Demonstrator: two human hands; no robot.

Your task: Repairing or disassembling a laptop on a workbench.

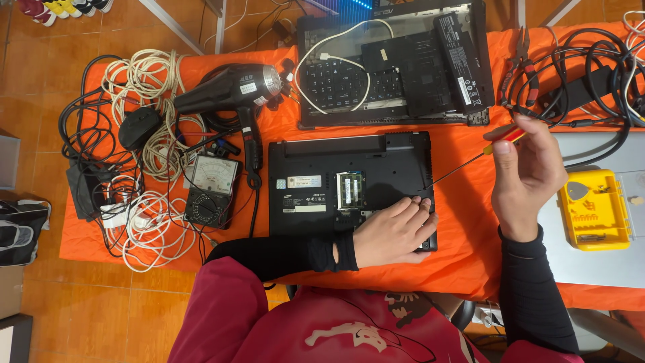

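My left hand point(393, 232) lies spread flat on the upturned black laptop's point(349, 185) near-right corner, while my right hand point(527, 178) pinches the screwdriver point(463, 166), its shaft slanting left and nearward to the laptop's right edge.

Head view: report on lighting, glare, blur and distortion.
Head view: even, soft light with faint shadows; mild glare on the hair dryer's chrome band and the battery label; wide-angle bending at the table edges; sharp on the upturned laptop, left hand and right hand holding the screwdriver; no motion blur.
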